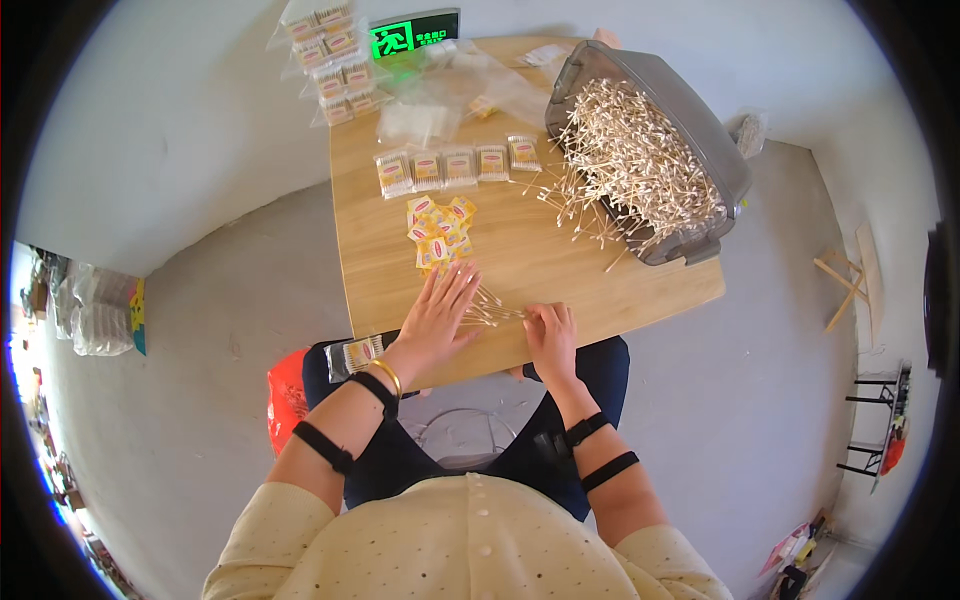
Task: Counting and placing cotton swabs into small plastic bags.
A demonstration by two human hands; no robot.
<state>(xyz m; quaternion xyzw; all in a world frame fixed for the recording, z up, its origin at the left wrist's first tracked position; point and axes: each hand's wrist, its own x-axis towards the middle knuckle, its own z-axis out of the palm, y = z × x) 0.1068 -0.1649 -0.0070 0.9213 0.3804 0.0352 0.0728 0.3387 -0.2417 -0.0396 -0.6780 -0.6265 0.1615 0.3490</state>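
Note:
My left hand [437,315] lies flat on the table's near part, its fingers stretched out beside and partly over a small spread of loose cotton swabs [486,309]. To the right of them, my right hand [551,338] has its fingers curled together at the ends of one or more swabs; how many it pinches is hard to make out. Beyond my left fingertips is a heap of small yellow-and-white cards [438,232]. Several clear packets of cotton swabs [458,167] stand in a row behind that heap. Another filled packet [357,353] sits by my left wrist, at the table's edge.
A grey plastic bin [690,120] lies tipped at the right, swabs spilling from it onto the wooden table [600,300]. Clear plastic bags [425,110] rest at the back. Stacked bagged packets [335,60] are at the far left corner. A red bag [287,400] is beside my left leg.

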